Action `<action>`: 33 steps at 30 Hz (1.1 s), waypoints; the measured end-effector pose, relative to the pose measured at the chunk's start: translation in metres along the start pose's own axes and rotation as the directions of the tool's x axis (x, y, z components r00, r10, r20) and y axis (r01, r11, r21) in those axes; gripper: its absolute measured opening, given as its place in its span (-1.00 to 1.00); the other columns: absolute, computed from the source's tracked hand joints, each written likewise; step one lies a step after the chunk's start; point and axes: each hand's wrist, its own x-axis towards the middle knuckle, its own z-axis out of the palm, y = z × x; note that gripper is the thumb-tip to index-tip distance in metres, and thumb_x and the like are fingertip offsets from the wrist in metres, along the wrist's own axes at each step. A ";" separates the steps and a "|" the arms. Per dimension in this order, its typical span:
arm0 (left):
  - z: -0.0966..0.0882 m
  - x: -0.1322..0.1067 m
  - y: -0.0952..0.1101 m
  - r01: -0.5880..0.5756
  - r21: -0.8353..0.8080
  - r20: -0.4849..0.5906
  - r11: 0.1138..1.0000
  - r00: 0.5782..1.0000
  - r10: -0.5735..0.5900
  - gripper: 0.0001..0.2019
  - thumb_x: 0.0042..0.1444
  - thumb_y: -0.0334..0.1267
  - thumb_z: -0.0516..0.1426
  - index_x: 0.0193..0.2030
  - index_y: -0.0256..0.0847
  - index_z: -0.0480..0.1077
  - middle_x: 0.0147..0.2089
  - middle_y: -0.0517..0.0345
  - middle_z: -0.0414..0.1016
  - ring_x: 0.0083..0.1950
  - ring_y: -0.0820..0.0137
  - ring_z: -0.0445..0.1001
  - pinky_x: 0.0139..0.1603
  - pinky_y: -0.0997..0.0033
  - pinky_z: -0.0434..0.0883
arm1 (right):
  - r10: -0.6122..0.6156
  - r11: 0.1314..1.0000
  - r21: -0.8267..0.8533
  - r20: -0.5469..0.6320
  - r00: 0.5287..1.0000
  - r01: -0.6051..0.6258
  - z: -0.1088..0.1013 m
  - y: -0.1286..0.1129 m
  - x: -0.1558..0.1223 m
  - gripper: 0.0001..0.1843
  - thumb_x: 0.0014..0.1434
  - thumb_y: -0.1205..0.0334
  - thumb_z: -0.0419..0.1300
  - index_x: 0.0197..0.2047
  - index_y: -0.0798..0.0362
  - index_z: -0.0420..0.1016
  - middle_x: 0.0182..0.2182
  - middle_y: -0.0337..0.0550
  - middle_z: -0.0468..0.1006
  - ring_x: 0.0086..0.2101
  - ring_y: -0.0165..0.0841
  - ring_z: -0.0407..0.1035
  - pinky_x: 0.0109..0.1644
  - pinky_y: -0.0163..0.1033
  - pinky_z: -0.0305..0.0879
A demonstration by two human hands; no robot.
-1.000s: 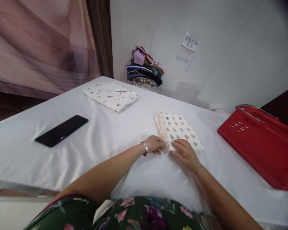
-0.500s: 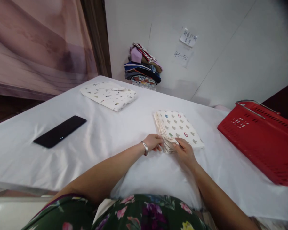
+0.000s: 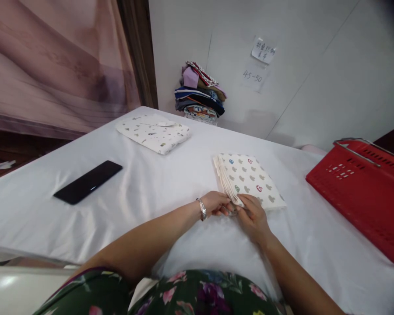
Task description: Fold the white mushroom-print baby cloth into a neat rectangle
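A folded cream cloth with a small mushroom print (image 3: 249, 179) lies on the white table (image 3: 144, 188), its stacked folded edges facing left. My left hand (image 3: 218, 204), a silver bracelet on its wrist, pinches the near left corner of the cloth with curled fingers. My right hand (image 3: 252, 215) meets it at the same corner, fingers closed on the cloth's near edge. The two hands touch each other there.
A second folded printed cloth (image 3: 154, 133) lies at the far left of the table. A black phone (image 3: 88, 181) rests at the left. A red plastic basket (image 3: 364, 192) stands at the right. A pile of folded clothes (image 3: 199, 94) sits against the back wall.
My right hand has slid off the top of the cloth to its near corner, joining the left hand. The left hand's fingers have curled tighter onto that corner.
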 end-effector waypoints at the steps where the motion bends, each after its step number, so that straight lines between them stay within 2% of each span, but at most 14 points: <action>1: 0.001 0.000 -0.001 -0.010 0.004 -0.016 1.000 1.000 0.010 -0.87 0.09 -0.36 0.05 -0.30 -0.32 0.40 -0.54 0.23 0.43 -0.65 0.59 0.37 -0.71 0.63 0.06 | -0.005 1.000 -0.006 0.001 1.000 0.005 0.000 0.000 0.000 -0.65 0.14 0.25 0.08 0.03 -0.01 0.36 -0.08 -0.04 0.42 -0.06 -0.22 0.30 0.02 -0.03 0.27; 6: 0.005 0.005 -0.006 -0.036 0.004 -0.096 0.999 0.995 0.037 -0.89 0.10 -0.36 0.04 -0.39 -0.31 0.36 -0.61 0.26 0.39 -0.67 0.59 0.33 -0.69 0.62 0.09 | -0.057 0.997 -0.058 0.034 0.998 0.059 0.000 0.001 -0.004 -0.58 0.14 0.20 0.09 0.09 0.01 0.31 -0.06 0.00 0.42 -0.05 -0.19 0.29 0.02 -0.01 0.27; 14: 0.003 0.012 -0.011 -0.040 -0.005 -0.119 0.999 0.992 0.039 -0.80 0.05 -0.24 0.12 -0.50 -0.32 0.33 -0.63 0.24 0.39 -0.67 0.58 0.33 -0.66 0.61 0.14 | -0.086 0.992 -0.090 0.081 0.993 0.094 0.001 0.002 -0.006 -0.59 0.13 0.17 0.12 0.07 -0.01 0.31 -0.09 0.01 0.42 -0.07 -0.16 0.30 0.00 0.01 0.27; 19: 0.002 0.011 -0.007 -0.002 0.049 -0.124 0.999 0.992 0.008 -0.68 0.08 -0.07 0.08 -0.47 -0.33 0.36 -0.67 0.21 0.37 -0.70 0.54 0.33 -0.71 0.59 0.13 | -0.107 0.991 -0.069 0.125 0.986 0.116 -0.001 0.002 -0.002 -0.65 0.14 0.16 0.12 0.01 -0.03 0.36 -0.09 0.00 0.41 -0.07 -0.15 0.29 -0.02 0.03 0.27; 23: 0.001 0.015 -0.009 -0.012 0.114 -0.137 0.993 0.990 0.028 -0.69 0.05 -0.08 0.13 -0.49 -0.32 0.33 -0.67 0.22 0.38 -0.68 0.52 0.36 -0.68 0.57 0.21 | -0.122 0.990 -0.052 0.139 0.983 0.130 -0.001 0.000 -0.001 -0.68 0.15 0.18 0.10 0.00 -0.04 0.39 -0.09 0.00 0.41 -0.07 -0.14 0.29 -0.02 0.05 0.27; 26: 0.002 0.019 -0.012 -0.034 0.153 -0.153 0.988 0.987 0.058 -0.74 0.10 -0.18 0.09 -0.51 -0.31 0.31 -0.68 0.27 0.36 -0.70 0.52 0.34 -0.68 0.55 0.25 | -0.099 0.995 -0.022 0.115 0.988 0.102 0.001 0.002 -0.003 -0.71 0.15 0.22 0.08 -0.04 -0.03 0.43 -0.10 -0.01 0.42 -0.06 -0.16 0.29 -0.01 0.04 0.28; 29: 0.004 0.022 -0.014 -0.050 0.183 -0.169 0.982 0.982 0.082 -0.74 0.12 -0.24 0.06 -0.54 -0.31 0.29 -0.69 0.28 0.34 -0.71 0.53 0.33 -0.69 0.56 0.24 | -0.017 1.000 0.022 0.096 0.995 0.015 0.003 0.007 -0.004 -0.74 0.19 0.24 0.02 -0.12 -0.02 0.47 -0.11 -0.04 0.44 -0.08 -0.19 0.31 -0.01 0.01 0.30; 33: 0.003 0.024 -0.013 -0.040 0.189 -0.173 0.981 0.982 0.074 -0.73 0.10 -0.24 0.07 -0.57 -0.31 0.28 -0.69 0.24 0.36 -0.69 0.52 0.34 -0.69 0.56 0.25 | 0.052 0.997 0.051 0.114 0.992 -0.058 -0.006 0.013 0.014 -0.74 0.19 0.18 0.02 -0.19 -0.03 0.52 -0.14 -0.08 0.49 -0.12 -0.20 0.36 -0.04 0.02 0.34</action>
